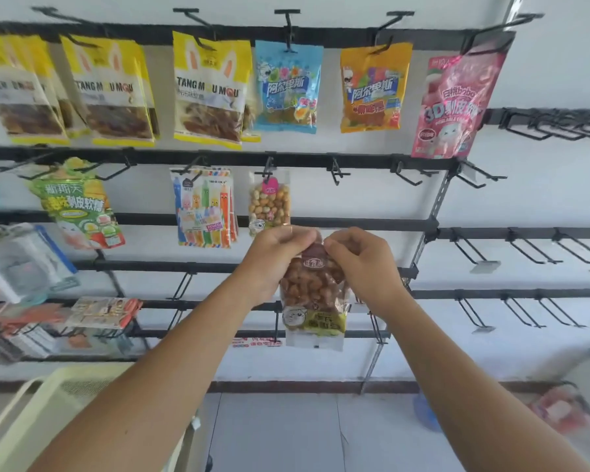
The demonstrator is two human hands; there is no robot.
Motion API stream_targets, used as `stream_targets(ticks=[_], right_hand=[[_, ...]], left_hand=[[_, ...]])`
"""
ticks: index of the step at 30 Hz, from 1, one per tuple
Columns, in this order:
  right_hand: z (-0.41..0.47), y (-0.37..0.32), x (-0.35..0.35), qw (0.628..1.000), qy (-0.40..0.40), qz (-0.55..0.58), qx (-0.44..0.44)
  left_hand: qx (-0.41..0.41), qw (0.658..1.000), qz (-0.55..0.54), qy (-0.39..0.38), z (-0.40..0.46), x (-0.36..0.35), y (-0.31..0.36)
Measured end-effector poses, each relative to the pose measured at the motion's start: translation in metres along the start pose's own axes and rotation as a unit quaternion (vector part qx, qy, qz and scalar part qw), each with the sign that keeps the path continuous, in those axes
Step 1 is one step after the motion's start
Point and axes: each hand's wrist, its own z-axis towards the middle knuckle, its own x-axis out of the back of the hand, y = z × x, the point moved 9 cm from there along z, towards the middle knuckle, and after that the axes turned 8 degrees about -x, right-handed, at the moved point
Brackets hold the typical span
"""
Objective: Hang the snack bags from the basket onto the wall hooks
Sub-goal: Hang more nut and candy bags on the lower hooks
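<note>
Several bags hang already; my left hand and right hand pinch top of peanut bag, unhung; empty hook above; basket contents unseen.

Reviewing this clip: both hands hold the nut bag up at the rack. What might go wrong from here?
1. Both hands, left hand and right hand, pinch only the top edge of the brown nut bag; that edge is hidden, so the hole may miss a hook.
2. The pale nut bag hangs just above the knuckles and may get knocked off.
3. The empty hook to its right looks thin; the bag's weight might tear the film.
</note>
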Motion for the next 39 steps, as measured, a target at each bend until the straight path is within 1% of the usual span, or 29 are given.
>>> stream_targets(ticks=[6,9,12,15,24,32,39], right_hand=[[0.056,0.024,0.006,0.998,0.03,0.02,-0.051],[0.083,0.032,0.011,0.998,0.046,0.01,-0.051],[0.104,0.036,0.019,0.996,0.073,0.012,-0.045],[0.121,0.039,0.025,0.995,0.092,0.022,-0.035],[0.158,0.034,0.033,0.995,0.085,0.045,-0.012],[0.176,0.04,0.03,0.995,0.062,0.074,-0.032],[0.183,0.049,0.029,0.995,0.058,0.069,-0.042]], left_hand=[[-0.023,0.995,0.091,-0.011,0.056,-0.011,-0.019],[-0.028,0.995,0.091,-0.02,0.085,-0.014,-0.025],[-0.043,0.996,0.079,-0.003,0.112,-0.015,-0.025],[-0.067,0.994,0.09,0.012,0.13,-0.016,-0.024],[-0.129,0.986,0.075,0.076,0.159,-0.018,-0.016],[-0.092,0.99,0.072,0.079,0.172,-0.019,-0.019],[-0.096,0.988,0.095,0.076,0.177,-0.019,-0.026]])
